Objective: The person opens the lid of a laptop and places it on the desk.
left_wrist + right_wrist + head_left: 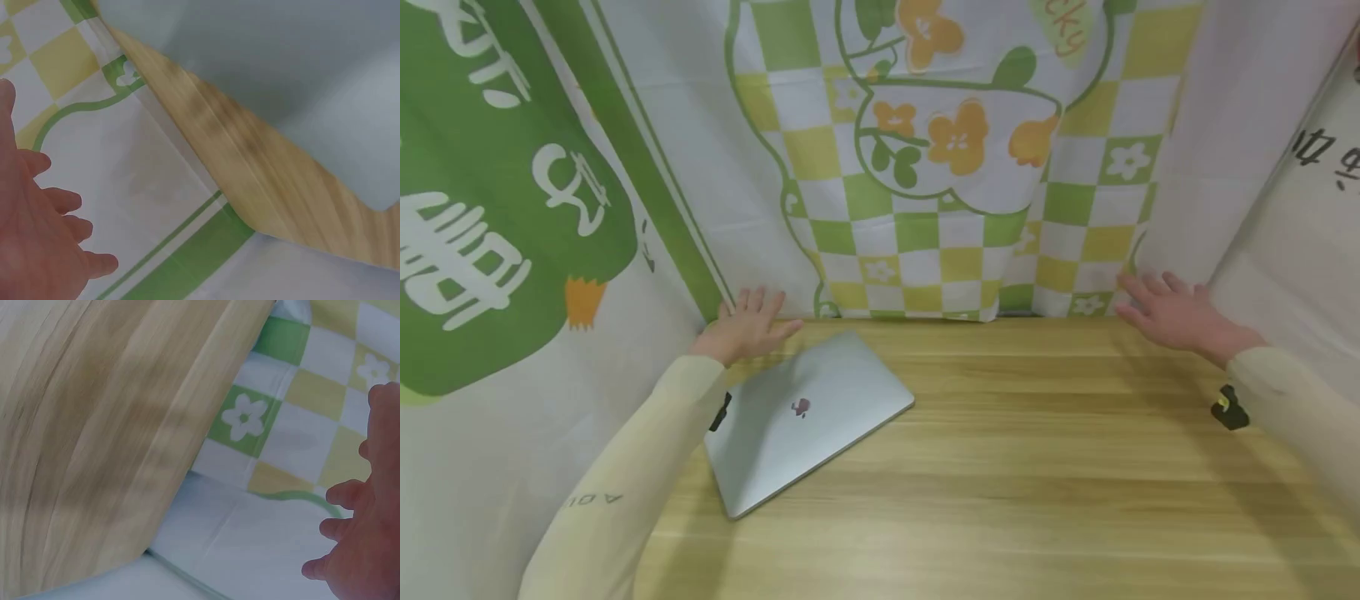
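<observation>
A closed silver laptop [842, 392] with a dark logo on its lid lies at an angle on the left part of the wooden table [1037, 467]. Just beyond its far left corner is my left hand [747, 327], fingers spread and holding nothing. My right hand [1183, 317] hovers by the table's far right corner, its fingers also spread and nothing in them. In the left wrist view the left hand [37, 231] shows at the left edge, with the laptop lid [262, 69] at the upper right. The right wrist view has the right hand [365, 531] apart from the table [94, 437].
A checkered curtain [917, 233] with flowers hangs along the table's far edge. Printed cloth hangs at the left [490, 208] and white cloth [1292, 250] at the right. Small black devices [1229, 408] sit at the wrists.
</observation>
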The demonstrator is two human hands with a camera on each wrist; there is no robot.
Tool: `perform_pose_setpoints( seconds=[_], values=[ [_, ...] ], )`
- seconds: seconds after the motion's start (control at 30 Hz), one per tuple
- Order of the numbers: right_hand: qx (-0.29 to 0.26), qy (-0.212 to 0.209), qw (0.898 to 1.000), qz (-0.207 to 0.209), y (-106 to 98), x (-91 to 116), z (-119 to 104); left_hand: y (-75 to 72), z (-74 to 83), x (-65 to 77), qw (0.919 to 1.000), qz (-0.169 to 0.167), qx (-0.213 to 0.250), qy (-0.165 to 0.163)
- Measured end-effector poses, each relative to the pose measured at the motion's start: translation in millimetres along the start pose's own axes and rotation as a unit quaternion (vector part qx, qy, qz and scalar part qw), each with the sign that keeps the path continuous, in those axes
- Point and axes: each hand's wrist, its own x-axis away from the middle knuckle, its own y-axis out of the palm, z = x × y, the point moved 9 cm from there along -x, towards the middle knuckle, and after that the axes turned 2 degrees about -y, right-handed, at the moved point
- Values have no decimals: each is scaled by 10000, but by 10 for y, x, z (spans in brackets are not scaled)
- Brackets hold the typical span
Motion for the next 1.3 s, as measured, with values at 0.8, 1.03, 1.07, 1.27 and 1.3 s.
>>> perform_pose_setpoints(
  seconds=[0.8,1.03,1.07,1.27,1.3],
  values=[
    [-832,-1009,9912,187,238,-15,-774,183,-88,29,9899,440,1333,202],
    [-979,-1229,9868,405,327,-104,-1061,274,-83,67,9840,531,1675,279],
    [-980,-1289,9856,492,343,-118,-1101,294,-94,76,9834,542,1709,270],
    [-1247,-1436,9794,677,441,-193,-1285,384,-156,149,9782,532,2006,119],
    [-1331,-1412,9788,655,459,-201,-1310,398,-162,161,9770,514,2066,79]
  ],
)
